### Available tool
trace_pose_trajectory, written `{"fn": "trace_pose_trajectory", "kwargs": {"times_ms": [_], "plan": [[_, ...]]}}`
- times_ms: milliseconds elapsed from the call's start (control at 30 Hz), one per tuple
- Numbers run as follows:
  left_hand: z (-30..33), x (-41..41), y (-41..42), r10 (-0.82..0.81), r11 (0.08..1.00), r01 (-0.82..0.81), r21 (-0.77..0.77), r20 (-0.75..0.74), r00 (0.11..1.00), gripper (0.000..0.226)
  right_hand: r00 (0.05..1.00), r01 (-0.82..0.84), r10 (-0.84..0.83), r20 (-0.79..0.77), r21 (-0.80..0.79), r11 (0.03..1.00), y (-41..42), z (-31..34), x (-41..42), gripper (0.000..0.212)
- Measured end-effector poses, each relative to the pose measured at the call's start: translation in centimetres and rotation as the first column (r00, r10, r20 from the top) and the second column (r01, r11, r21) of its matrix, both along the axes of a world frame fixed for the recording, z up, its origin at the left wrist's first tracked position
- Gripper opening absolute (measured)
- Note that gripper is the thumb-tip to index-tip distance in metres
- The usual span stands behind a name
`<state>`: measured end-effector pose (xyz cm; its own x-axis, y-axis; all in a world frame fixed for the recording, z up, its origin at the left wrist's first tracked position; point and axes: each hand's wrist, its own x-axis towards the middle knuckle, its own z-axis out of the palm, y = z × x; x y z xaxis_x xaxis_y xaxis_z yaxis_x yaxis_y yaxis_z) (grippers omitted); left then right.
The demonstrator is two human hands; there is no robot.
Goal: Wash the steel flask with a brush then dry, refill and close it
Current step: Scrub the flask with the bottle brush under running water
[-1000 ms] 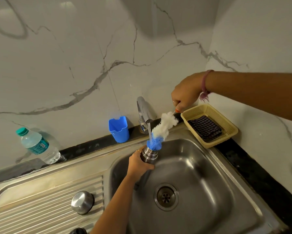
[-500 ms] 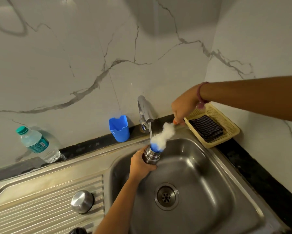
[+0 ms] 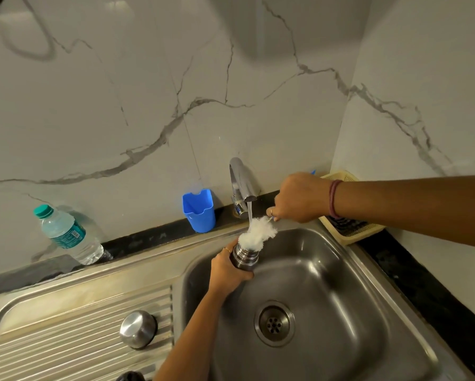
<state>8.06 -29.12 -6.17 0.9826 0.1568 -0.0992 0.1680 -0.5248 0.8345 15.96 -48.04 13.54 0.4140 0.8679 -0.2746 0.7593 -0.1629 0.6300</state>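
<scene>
flask [image 3: 244, 259] gripped by left hand [image 3: 228, 273], brush [image 3: 258, 233] pinched by right hand [image 3: 296, 199] under tap; scrubbing underway; drying, refill, closing left.

Light even, moderately bright, source overhead and out of frame; soft grey shadow on wall [image 3: 258, 37] at top centre, curved cord-like shadow top left; faint shadow behind bottle [image 3: 68, 235] on wall; sink [image 3: 340, 284] basin shows broad soft sheen, bright glints on tap [image 3: 240, 182] and steel lid [image 3: 138, 328]; no harsh glare; wide-angle bend at edges, counter line bowing, wall corner leaning; centre fairly sharp, brush [image 3: 258, 233] bristles slightly smeared; image mildly soft and compressed, dark counter detail muddy.
</scene>
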Motion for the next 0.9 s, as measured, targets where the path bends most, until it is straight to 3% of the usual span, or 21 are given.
{"fn": "trace_pose_trajectory", "kwargs": {"times_ms": [67, 100, 200, 300, 367, 433, 467, 533, 600, 633, 700, 767, 833, 900], "plan": [[0.2, -0.3, -0.4, -0.013, 1.000, 0.013, -0.002, 0.005, 1.000, 0.089, 0.950, 0.255, -0.250, -0.188, 0.000, 0.967, 0.8, 0.3, -0.1, 0.029], [0.2, -0.4, -0.7, -0.013, 1.000, 0.013, -0.005, 0.011, 1.000, 0.088, 0.873, 0.380, -0.373, -0.316, -0.039, 0.924, 1.4, 0.5, 0.2, 0.034], [0.3, -0.6, -1.6, 0.002, 1.000, -0.002, -0.022, 0.029, 1.000, 0.087, 0.472, 0.652, -0.658, -0.586, -0.270, 0.708, 2.7, 0.6, 2.8, 0.032], [0.3, -0.7, -2.2, 0.034, 0.999, -0.032, -0.041, 0.049, 0.998, 0.088, 0.125, 0.742, -0.802, -0.584, -0.482, 0.466, 3.6, -0.3, 5.8, 0.028], [0.2, -0.8, -2.2, 0.041, 0.999, -0.039, -0.033, 0.047, 0.998, 0.088, 0.030, 0.747, -0.820, -0.572, -0.532, 0.399, 3.8, -1.4, 6.7, 0.026], [0.1, -0.8, -2.0, 0.026, 1.000, -0.025, -0.017, 0.039, 0.999, 0.088, 0.102, 0.744, -0.813, -0.574, -0.498, 0.445, 3.7, -1.7, 6.3, 0.025], [0.0, -0.8, -1.8, 0.020, 1.000, -0.019, -0.010, 0.034, 0.999, 0.089, 0.181, 0.737, -0.787, -0.590, -0.448, 0.506, 3.6, -1.4, 5.6, 0.026], [0.0, -0.7, -1.5, 0.026, 1.000, -0.026, -0.001, 0.026, 0.999, 0.090, 0.495, 0.638, -0.661, -0.564, -0.280, 0.717, 3.1, -0.5, 3.3, 0.033], [0.0, -0.7, -1.3, 0.038, 0.999, -0.038, -0.005, 0.017, 0.999, 0.090, 0.850, 0.395, -0.402, -0.339, -0.093, 0.914, 2.5, 0.2, 1.0, 0.030], [-0.1, -0.7, -1.2, 0.044, 0.999, -0.044, -0.008, 0.016, 0.999, 0.089, 0.951, 0.239, -0.241, -0.195, -0.033, 0.970, 2.2, 0.1, 0.2, 0.026], [-0.1, -0.7, -1.1, 0.050, 0.999, -0.050, -0.014, 0.013, 0.999, 0.088, 1.000, -0.017, 0.016, -0.012, -0.041, 0.999, 1.5, -0.5, -0.5, 0.024], [0.0, -0.6, -1.1, 0.053, 0.999, -0.053, -0.009, 0.009, 0.999, 0.088, 0.994, -0.101, 0.104, 0.042, -0.072, 0.992, 0.9, -0.8, -0.6, 0.025], [0.0, -0.6, -1.1, 0.056, 0.998, -0.056, 0.001, 0.012, 0.998, 0.088, 0.997, -0.083, 0.083, -0.002, 0.002, 0.997, 0.8, -1.3, -0.8, 0.024], [0.2, -0.6, -1.3, 0.062, 0.998, -0.062, 0.013, 0.023, 0.998, 0.087, 0.987, 0.122, -0.110, -0.114, 0.103, 0.987, 1.3, -1.4, -1.6, 0.020]]}}
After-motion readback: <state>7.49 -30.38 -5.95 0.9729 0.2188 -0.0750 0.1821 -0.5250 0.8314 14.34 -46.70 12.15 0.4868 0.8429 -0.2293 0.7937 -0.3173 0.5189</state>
